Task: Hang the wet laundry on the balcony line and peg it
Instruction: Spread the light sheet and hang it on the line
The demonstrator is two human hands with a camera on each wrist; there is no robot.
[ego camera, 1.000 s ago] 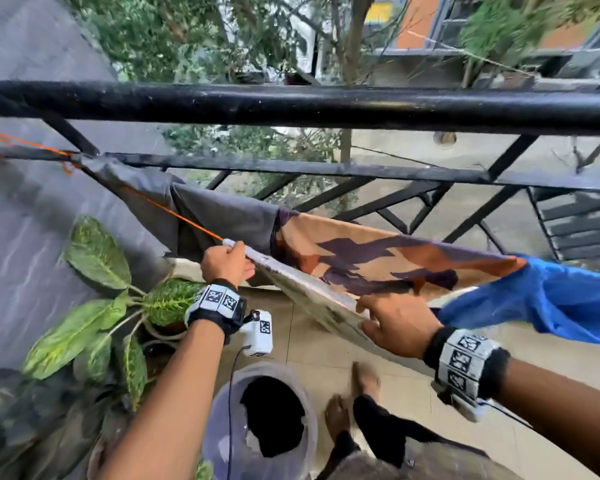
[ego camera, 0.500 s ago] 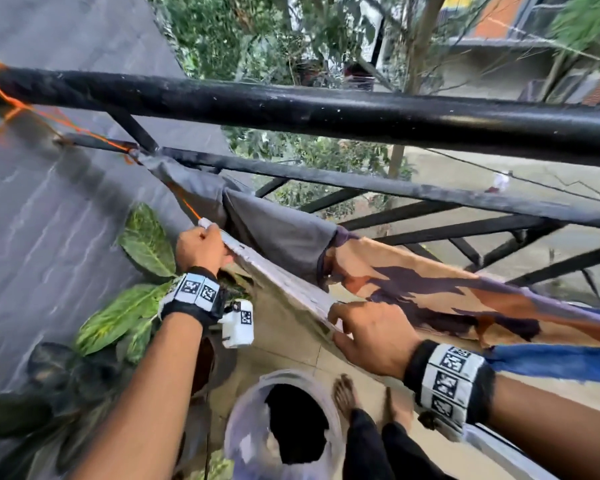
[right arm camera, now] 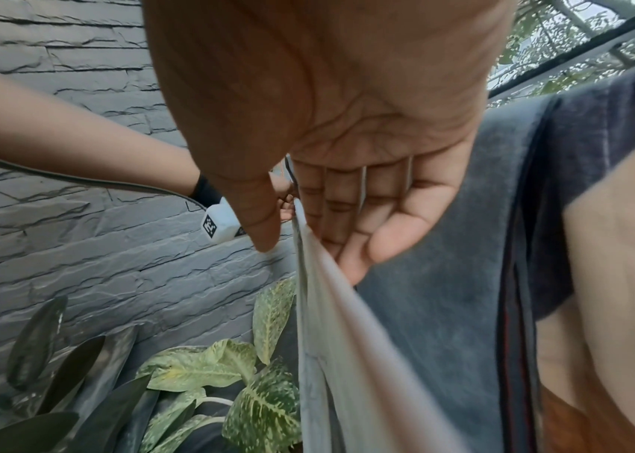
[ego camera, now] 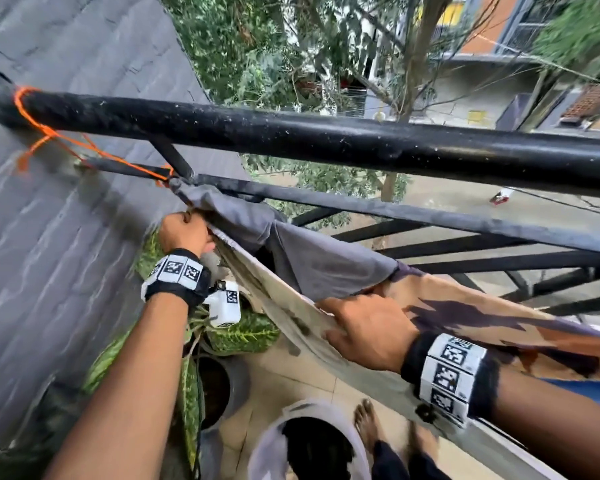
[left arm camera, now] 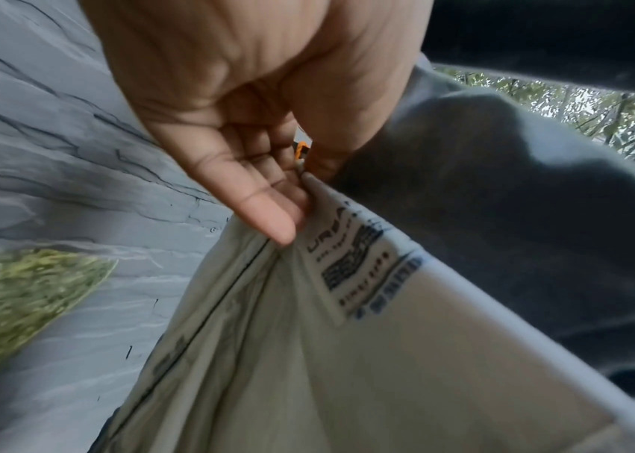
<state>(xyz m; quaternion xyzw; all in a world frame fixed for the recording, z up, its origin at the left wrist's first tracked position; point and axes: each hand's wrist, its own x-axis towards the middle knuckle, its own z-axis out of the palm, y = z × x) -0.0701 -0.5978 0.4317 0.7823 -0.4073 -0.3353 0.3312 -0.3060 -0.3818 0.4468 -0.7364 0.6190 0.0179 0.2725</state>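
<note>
Pale cloth (ego camera: 284,306) draped over orange line (ego camera: 125,163), running 10 to 4 o'clock. Left hand (ego camera: 184,233) pinches its top corner. Right hand (ego camera: 368,332), fingers nearly straight, thumb opposed, clasps the edge.

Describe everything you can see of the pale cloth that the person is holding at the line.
The pale cloth is an off-white, thin woven fabric with faint darker markings and a stitched seam. A printed label is sewn near its top corner. It hangs folded along its upper edge, stretched slantwise between both hands. The left hand pinches that corner beside the orange line; the right hand grips the edge lower down. It lies against the grey garment behind it. No peg is visible on it.
</note>
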